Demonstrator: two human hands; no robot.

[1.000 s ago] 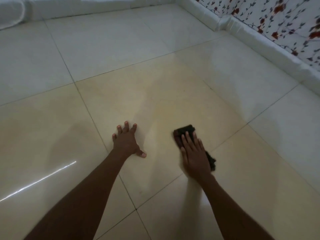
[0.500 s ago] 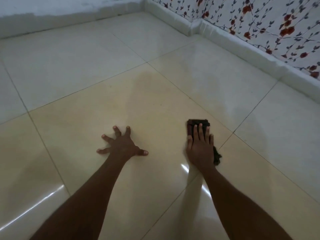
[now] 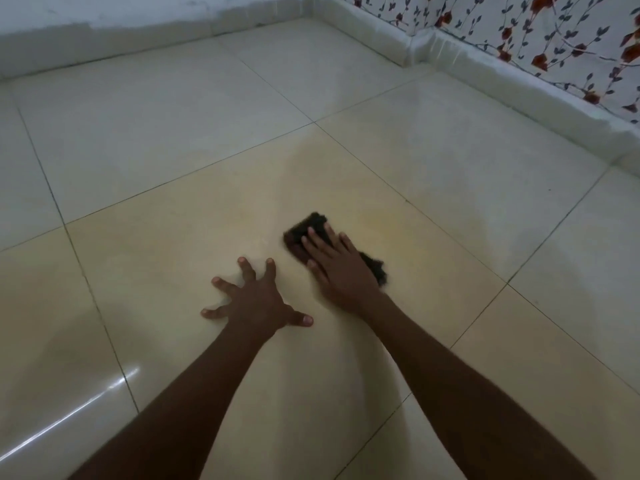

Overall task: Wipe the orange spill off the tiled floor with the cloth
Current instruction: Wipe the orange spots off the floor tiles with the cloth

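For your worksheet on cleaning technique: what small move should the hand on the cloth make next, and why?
Probably slide the right hand, flat on the dark cloth, a little to its right, because a faint orange-yellow tint shows on the tile just beside it. The left hand is spread on the floor as a brace.

Bare floor (image 3: 173, 140) all around; skirting (image 3: 519, 74) blocks the far right.

Well ahead of my fingers (image 3: 242, 268), a pale skirting board (image 3: 138, 32) is running along the foot of a white wall (image 3: 104, 8). Ahead and off to their right, it is stepping round a jutting corner (image 3: 417, 46) and carrying on beneath wallpaper (image 3: 554, 26) that is showing dark leafy vines and red flowers. Behind my fingers, to the left, a streak of reflected light (image 3: 86, 407) is lying slantwise.
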